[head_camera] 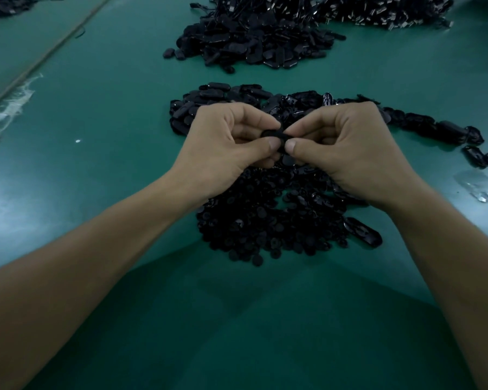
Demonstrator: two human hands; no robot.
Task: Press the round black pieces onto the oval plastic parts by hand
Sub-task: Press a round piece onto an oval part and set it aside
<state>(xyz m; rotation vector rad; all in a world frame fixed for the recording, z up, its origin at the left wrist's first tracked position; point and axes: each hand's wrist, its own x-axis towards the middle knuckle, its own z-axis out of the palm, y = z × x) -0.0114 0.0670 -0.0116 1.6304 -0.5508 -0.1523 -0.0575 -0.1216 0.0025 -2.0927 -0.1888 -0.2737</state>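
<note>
Left hand: my left hand (226, 142) is curled, and its thumb and forefinger pinch the left end of a small black piece (273, 135).
Right hand: my right hand (347, 147) is curled the same way, with its thumb and forefinger pinching the right end of that piece. My two thumb tips almost meet.
Black piece: it sits between my two hands, held by both. It is above the spot where the two nearest piles meet.
Round pieces: a pile of small round pieces (265, 220) lies on the green table (96, 164), just under and on my side of my hands.
Oval parts: a pile of oval parts (217, 99) lies just beyond my knuckles. A row of them (440, 130) trails off to the right, and one more oval part (364, 232) lies at the right edge of the round pile.
Further back: a bigger black heap (254, 43) sits well beyond my hands, and another heap (383, 9) is cut off by the top edge.
Side details: a clear plastic scrap (476, 187) lies to the right, and there is a strip of tape (9, 108) at the left.
Hard to tell: my fingers cover most of the held piece, so I cannot tell whether it is an oval part alone or has a round piece on it. The middles of both near piles are hidden behind my hands. The dim light blurs the far heaps.
</note>
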